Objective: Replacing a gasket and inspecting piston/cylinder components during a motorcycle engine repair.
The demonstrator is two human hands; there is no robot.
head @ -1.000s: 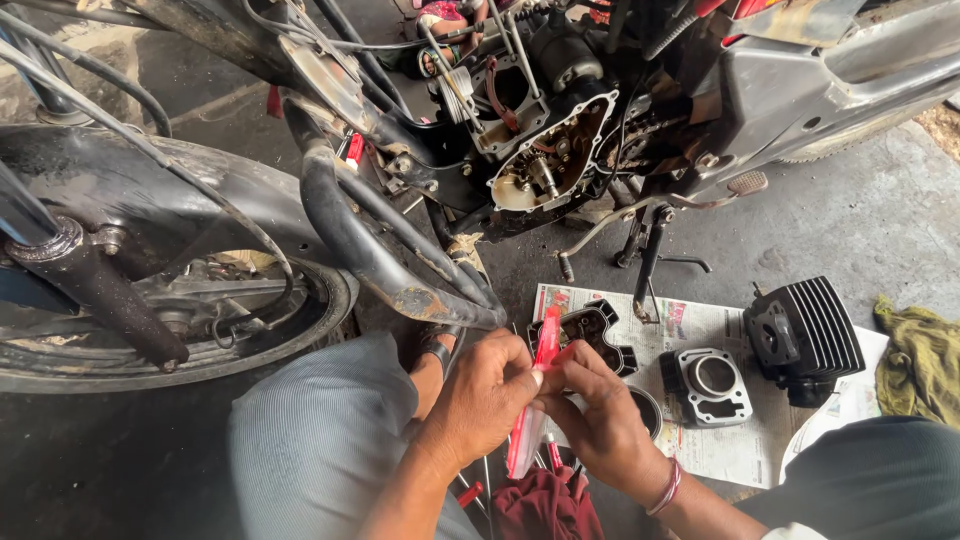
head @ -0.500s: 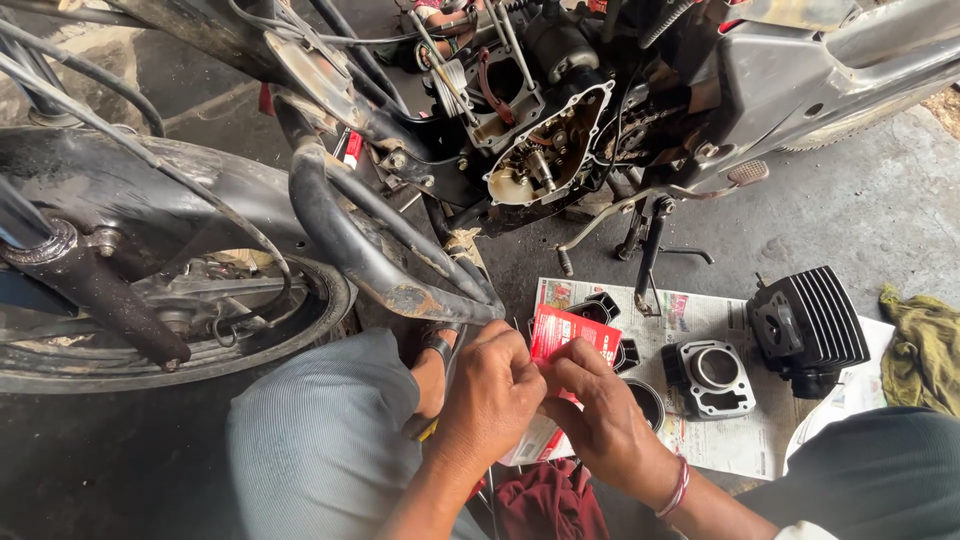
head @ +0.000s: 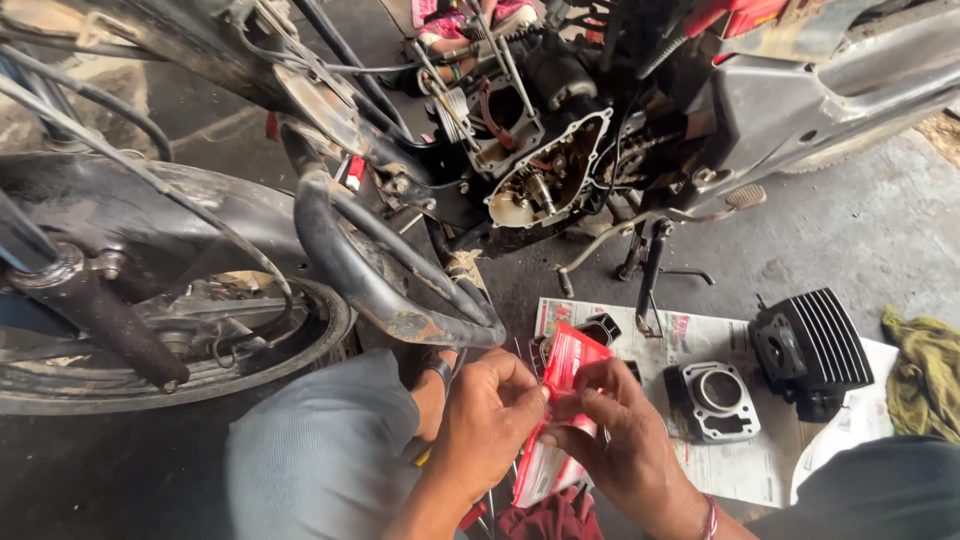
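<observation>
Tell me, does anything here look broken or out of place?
The motorcycle engine is open, its inner parts bare. Its finned cylinder and a cylinder block lie on newspaper. Both hands hold a red packet.

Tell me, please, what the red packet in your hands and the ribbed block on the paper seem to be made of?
Red packet: glossy plastic film, apparently; it shines and creases. Ribbed block: probably cast metal, matt black, with rigid cooling fins.

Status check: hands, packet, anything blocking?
Left hand and right hand both pinch flat red plastic packet. Packet upright, over newspaper. Nothing between hands.
</observation>
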